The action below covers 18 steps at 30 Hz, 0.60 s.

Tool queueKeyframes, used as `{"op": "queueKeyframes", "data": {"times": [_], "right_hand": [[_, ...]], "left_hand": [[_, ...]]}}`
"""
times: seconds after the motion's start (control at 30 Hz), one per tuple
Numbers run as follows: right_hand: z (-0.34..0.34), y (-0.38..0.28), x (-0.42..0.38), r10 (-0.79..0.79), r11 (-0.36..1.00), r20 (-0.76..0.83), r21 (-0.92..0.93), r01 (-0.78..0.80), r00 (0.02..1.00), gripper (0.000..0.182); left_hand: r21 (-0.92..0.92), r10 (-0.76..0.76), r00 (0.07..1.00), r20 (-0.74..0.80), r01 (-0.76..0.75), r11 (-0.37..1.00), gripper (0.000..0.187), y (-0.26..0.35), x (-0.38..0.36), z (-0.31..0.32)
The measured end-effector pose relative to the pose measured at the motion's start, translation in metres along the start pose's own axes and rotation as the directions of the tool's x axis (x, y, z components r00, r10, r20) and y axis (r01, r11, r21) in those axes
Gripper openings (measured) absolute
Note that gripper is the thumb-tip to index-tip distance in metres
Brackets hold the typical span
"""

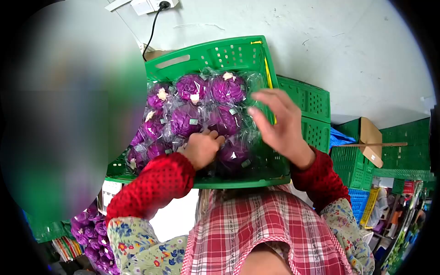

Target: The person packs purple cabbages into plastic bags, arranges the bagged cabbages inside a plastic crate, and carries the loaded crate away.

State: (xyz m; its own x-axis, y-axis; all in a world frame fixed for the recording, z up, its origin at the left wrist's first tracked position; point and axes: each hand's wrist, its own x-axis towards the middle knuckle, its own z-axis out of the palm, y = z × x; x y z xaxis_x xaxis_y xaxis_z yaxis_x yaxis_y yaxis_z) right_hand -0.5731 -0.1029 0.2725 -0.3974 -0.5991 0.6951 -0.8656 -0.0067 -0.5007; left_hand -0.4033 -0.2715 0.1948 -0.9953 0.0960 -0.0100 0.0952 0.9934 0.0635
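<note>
A green plastic crate holds several red cabbages in clear film, packed in rows, some with small labels and pale cut stems showing. My left hand is down among them near the crate's front side, its fingers curled. Whatever those fingers grip is hidden under the hand. Just behind them lies a wrapped red cabbage, and to their right is another wrapped red cabbage. Above the crate's right part, my right hand hovers with thumb and fingers apart and nothing between them.
Green crates stand behind on the right, with a cardboard piece and a blue crate farther over. Unwrapped red cabbages lie low at left. A black power cable hangs by the pale wall. The far left is blurred.
</note>
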Motion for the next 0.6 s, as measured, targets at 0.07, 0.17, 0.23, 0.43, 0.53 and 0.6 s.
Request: {"op": "queueKeyframes", "data": {"times": [0.07, 0.17, 0.23, 0.43, 0.53, 0.6], "right_hand": [[0.001, 0.009, -0.002, 0.013, 0.997, -0.015, -0.077, -0.014, 1.000, 0.031], [0.003, 0.016, 0.001, 0.071, 0.984, -0.017, -0.161, -0.073, 0.997, 0.039], [-0.007, 0.016, -0.001, 0.208, 0.946, -0.089, -0.236, -0.224, 0.974, 0.049], [-0.015, 0.022, -0.011, 0.788, 0.490, 0.161, 0.419, -0.764, 0.594, 0.060], [-0.025, 0.014, 0.000, 0.804, 0.424, 0.224, 0.434, -0.795, 0.551, 0.061], [-0.027, 0.015, 0.004, 0.834, 0.369, 0.225, 0.450, -0.813, 0.503, 0.061]], "left_hand": [[0.022, 0.083, 0.995, 0.053, -0.084, 0.996, 0.019, -0.006, 0.009, 0.013], [-0.030, 0.128, 0.992, 0.021, -0.127, 0.991, 0.015, -0.022, 0.010, 0.015], [-0.456, 0.043, 0.997, 0.067, -0.008, 0.890, 0.028, -0.047, -0.005, -0.018], [-0.332, -0.877, 0.328, -0.350, 0.833, 0.443, 0.049, -0.251, -0.137, -0.053], [0.047, -0.769, 0.512, -0.383, 0.842, 0.537, 0.054, -0.366, -0.264, 0.025], [-0.198, -0.884, 0.408, -0.228, 0.870, 0.452, 0.064, -0.355, -0.275, 0.013]]}}
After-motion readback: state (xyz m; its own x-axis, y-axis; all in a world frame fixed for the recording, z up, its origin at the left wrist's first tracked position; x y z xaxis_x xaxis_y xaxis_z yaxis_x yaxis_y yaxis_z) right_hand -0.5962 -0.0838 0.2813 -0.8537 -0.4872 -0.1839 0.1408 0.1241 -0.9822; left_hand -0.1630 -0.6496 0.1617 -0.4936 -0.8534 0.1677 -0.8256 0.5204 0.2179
